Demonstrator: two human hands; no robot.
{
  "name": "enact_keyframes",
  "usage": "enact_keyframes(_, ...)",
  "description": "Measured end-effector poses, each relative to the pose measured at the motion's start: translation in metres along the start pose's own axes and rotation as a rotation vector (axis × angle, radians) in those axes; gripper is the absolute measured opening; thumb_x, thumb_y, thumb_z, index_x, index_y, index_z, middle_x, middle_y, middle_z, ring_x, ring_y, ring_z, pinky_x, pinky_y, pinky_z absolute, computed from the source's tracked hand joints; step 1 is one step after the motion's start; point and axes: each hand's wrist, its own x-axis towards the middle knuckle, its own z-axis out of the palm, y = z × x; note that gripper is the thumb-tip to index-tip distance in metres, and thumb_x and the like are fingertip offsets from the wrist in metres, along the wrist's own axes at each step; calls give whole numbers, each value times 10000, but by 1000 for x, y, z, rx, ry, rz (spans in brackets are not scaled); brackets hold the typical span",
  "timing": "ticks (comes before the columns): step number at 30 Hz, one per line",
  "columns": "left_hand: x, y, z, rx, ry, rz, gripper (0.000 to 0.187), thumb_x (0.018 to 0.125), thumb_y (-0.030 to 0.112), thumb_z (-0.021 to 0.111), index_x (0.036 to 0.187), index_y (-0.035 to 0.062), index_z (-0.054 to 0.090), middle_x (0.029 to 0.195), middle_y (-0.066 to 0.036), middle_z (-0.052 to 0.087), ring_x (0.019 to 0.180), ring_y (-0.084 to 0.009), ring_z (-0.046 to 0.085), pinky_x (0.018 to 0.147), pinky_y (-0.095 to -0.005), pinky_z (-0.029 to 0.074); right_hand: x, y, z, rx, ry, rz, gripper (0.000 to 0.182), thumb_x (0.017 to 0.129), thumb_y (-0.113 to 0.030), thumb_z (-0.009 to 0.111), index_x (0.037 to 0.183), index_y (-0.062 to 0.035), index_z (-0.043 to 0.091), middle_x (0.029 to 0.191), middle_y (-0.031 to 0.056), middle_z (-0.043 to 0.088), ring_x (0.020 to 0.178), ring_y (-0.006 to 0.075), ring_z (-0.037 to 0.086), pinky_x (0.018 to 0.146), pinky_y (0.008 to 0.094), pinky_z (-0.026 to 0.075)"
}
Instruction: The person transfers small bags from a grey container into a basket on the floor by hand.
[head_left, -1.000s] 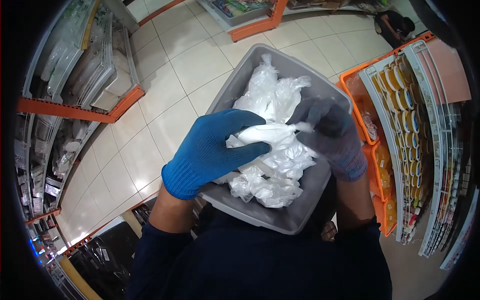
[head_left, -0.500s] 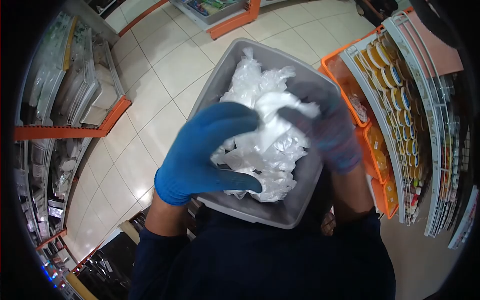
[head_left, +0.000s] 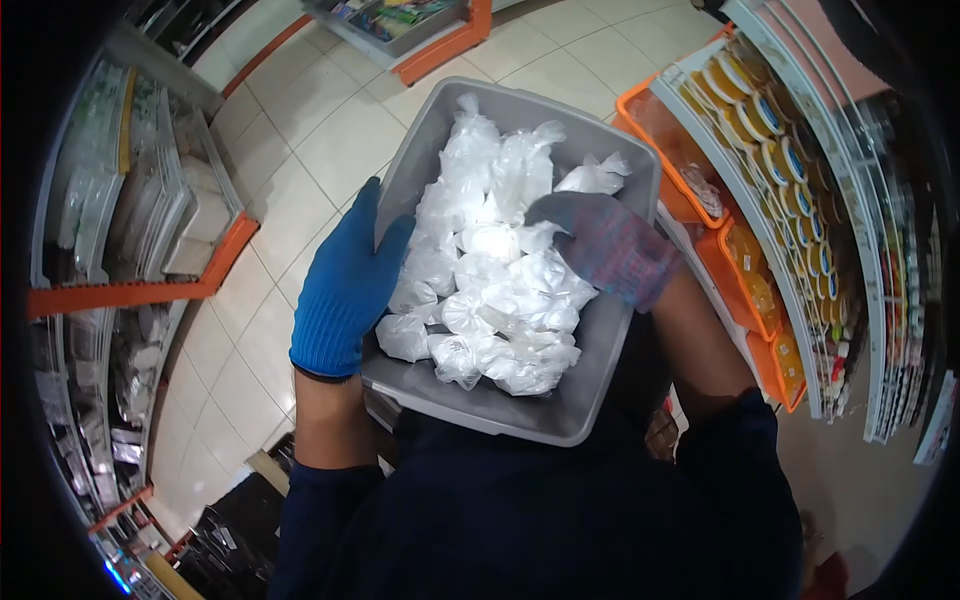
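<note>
A grey plastic bin rests tilted against my lap, filled with several knotted clear plastic bags of white contents. My left hand, in a blue knit glove, holds the bin's left side, thumb over the rim and fingers along the outside. Inside the bin, my right hand, in a mottled grey-purple glove, has its fingers closed at the gathered top of a small white-filled plastic bag. The fingertips are partly hidden. Beyond that hand, another knotted bag lies near the upper right corner.
Shelves of packaged goods with an orange edge stand on the left. To the right are orange bins and a rack of yellow-edged rolls. Pale floor tiles lie between, with another low display ahead.
My left hand has moved from over the bags to the bin's left rim. My right hand has lowered a white bag among the others. The view has shifted slightly.
</note>
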Motion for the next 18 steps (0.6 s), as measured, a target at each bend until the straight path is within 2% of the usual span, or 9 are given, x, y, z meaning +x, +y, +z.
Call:
enact_keyframes(2,6,-13,7,114,156,210,640,1022,362,622,1520,-1,450,1348,-266,645,1226,-372,657,1023,-416,514,7,10,4,44,94,-40,358,893,-29,628,1245,-84,665,1135,167,719,1021,322,710,918,391,565)
enact_keyframes(3,4,-4,3,120,141,239,640,1022,362,622,1520,-1,450,1348,-266,645,1226,-372,657,1023,-416,514,2,18,8,62,121,-127,380,891,-45,637,1267,-92,664,1157,168,716,1055,342,696,944,400,553)
enact_keyframes(6,-3,22,-1,-26,1,95,602,1025,321,624,1497,-21,473,1276,-267,676,1135,-336,690,957,-395,524,-3,30,12,16,63,-205,383,906,-72,650,1289,-96,659,1185,167,710,1084,351,684,963,412,545)
enact_keyframes(8,-3,17,3,-14,83,135,577,1022,288,635,1475,-37,486,1216,-266,690,1053,-301,689,896,-378,526,-38,14,-14,84,142,-57,384,913,-80,665,1296,-105,658,1219,152,700,1119,334,673,980,411,542)
enact_keyframes(10,-8,18,6,-2,78,117,546,1022,259,636,1453,-48,499,1265,-267,679,1128,-327,677,954,-379,511,-75,26,-28,125,595,-199,379,903,-97,704,1280,-97,662,1243,143,687,1148,325,660,1007,412,537)
enact_keyframes(11,1,-21,16,51,161,270,502,1036,229,614,1436,-59,513,1310,-270,662,1179,-335,658,991,-386,495,-98,46,-28,322,683,-257,403,884,-115,749,1276,-78,662,1274,136,670,1182,321,646,1028,420,529)
enact_keyframes(14,17,-39,3,166,34,129,522,1077,260,556,1473,-71,471,1468,-269,554,1328,-345,563,1114,-390,421,-158,100,13,138,954,-47,418,883,-143,768,1279,-59,661,1316,145,655,1237,333,624,1070,445,497)
enact_keyframes(15,32,-72,4,159,109,165,549,1086,291,537,1461,-104,464,1487,-283,528,1356,-354,528,1141,-389,394,-178,126,41,-127,893,99,459,904,-170,752,1337,-66,643,1380,157,628,1299,335,591,1104,453,463)
enact_keyframes(18,48,-79,-14,363,61,129,613,1099,353,503,1450,-147,454,1490,-299,515,1359,-378,521,1155,-385,393,-235,189,131,-41,877,249,499,938,-249,730,1393,-76,619,1436,176,598,1349,341,555,1148,444,421)
